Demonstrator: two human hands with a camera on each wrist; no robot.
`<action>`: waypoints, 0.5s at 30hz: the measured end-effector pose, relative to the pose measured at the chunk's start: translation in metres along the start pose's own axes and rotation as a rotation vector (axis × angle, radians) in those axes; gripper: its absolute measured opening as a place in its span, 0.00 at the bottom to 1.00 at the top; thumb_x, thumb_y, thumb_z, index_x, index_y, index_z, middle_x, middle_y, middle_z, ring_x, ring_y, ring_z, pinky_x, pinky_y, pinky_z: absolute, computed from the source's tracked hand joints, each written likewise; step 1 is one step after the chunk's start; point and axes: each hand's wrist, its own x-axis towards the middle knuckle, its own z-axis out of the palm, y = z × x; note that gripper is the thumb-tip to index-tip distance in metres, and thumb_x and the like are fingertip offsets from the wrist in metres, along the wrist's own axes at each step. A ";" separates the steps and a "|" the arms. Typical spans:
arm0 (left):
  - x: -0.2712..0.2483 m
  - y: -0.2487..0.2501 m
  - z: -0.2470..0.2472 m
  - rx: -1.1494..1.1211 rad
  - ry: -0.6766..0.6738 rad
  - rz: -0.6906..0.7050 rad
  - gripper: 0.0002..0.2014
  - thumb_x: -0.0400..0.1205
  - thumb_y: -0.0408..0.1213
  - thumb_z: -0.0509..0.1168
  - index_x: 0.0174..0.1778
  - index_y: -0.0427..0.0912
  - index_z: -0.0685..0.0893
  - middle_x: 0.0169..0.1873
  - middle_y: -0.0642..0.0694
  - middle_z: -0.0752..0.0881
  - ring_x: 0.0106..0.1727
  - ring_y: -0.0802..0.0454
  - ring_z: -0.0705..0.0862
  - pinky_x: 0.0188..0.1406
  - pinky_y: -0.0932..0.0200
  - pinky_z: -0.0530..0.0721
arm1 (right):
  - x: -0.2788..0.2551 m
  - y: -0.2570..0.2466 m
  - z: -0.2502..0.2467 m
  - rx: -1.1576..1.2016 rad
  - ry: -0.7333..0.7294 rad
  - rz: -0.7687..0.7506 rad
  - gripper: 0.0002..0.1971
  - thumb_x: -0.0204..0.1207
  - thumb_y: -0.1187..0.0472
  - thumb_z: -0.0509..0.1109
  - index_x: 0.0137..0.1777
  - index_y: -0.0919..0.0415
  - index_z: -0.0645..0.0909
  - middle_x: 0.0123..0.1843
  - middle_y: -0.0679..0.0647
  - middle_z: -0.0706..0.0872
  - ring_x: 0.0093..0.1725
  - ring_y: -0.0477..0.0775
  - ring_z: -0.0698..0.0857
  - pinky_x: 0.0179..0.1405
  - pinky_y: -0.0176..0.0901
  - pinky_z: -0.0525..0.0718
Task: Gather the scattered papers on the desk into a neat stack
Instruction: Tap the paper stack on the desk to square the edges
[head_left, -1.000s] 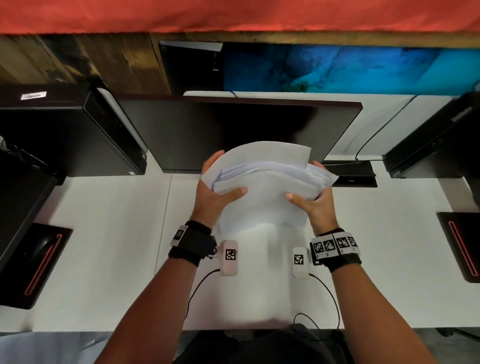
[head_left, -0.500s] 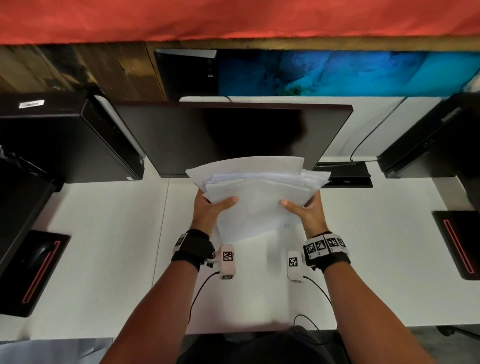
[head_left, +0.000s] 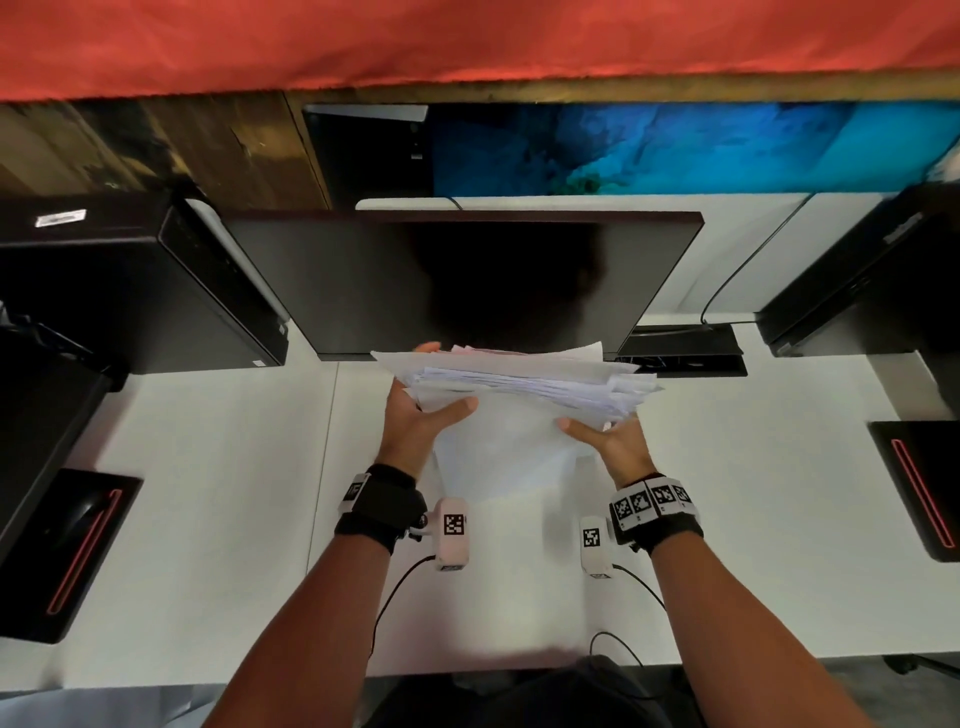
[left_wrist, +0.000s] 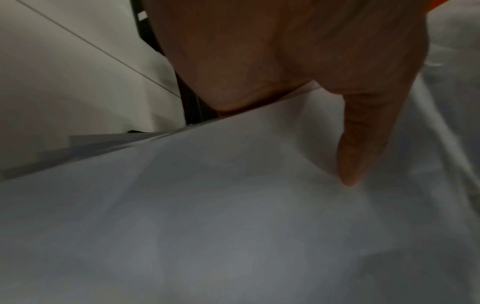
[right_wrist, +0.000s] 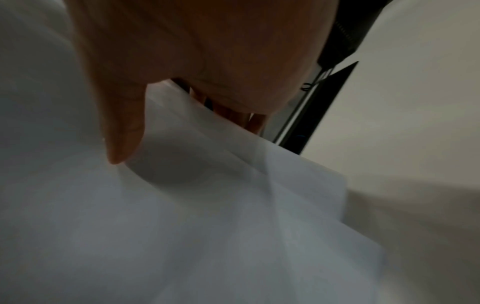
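Nearest you, your two forearms reach forward over the white desk (head_left: 218, 519), each wrist wearing a dark band with tagged markers and a small white camera pod hanging off its inner side; a thin black cable trails from each pod back toward your body; just past the wrists, your left hand (head_left: 415, 421) grips the left edge of the stack of papers (head_left: 519, 395), thumb laid across the near face and the fingers wrapped behind, one fingertip showing above the top edge; your right hand (head_left: 618, 444) grips the right edge the same way, thumb pressed on the near sheet and fingers curled behind it, as the right wrist view shows; the stack stands on its lower edge on the desk between your hands, tilted away from you, its top edges fanned and uneven, with one sheet poking out at the right; on the near left of the desk lies a black mouse pad (head_left: 67, 556) with a red stripe and a dark mouse on it; a matching pad (head_left: 924, 488) sits at the right edge; directly behind the papers stands a dark monitor (head_left: 467, 280); a black computer tower (head_left: 130, 280) flanks it on the left and another dark unit (head_left: 872, 280) on the right; beyond them runs a blue lit screen (head_left: 675, 150).
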 end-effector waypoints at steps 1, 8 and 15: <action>0.000 0.003 0.001 0.003 -0.014 0.014 0.34 0.72 0.20 0.78 0.75 0.37 0.75 0.64 0.35 0.87 0.66 0.40 0.86 0.67 0.42 0.85 | -0.002 -0.004 0.002 0.011 -0.016 -0.023 0.32 0.58 0.52 0.89 0.64 0.52 0.84 0.56 0.45 0.91 0.58 0.47 0.89 0.68 0.54 0.82; 0.001 0.001 0.012 0.015 0.065 -0.001 0.24 0.77 0.26 0.76 0.69 0.36 0.81 0.60 0.38 0.90 0.62 0.40 0.89 0.65 0.36 0.85 | -0.008 -0.015 0.014 0.104 0.026 -0.032 0.24 0.69 0.56 0.82 0.64 0.61 0.84 0.58 0.55 0.91 0.59 0.55 0.90 0.63 0.59 0.86; -0.029 0.015 0.037 0.173 0.190 0.240 0.15 0.87 0.34 0.66 0.68 0.32 0.84 0.54 0.45 0.91 0.62 0.50 0.88 0.60 0.62 0.87 | -0.032 -0.033 0.047 0.133 0.267 -0.185 0.09 0.82 0.58 0.71 0.40 0.48 0.83 0.31 0.45 0.85 0.34 0.36 0.79 0.41 0.34 0.82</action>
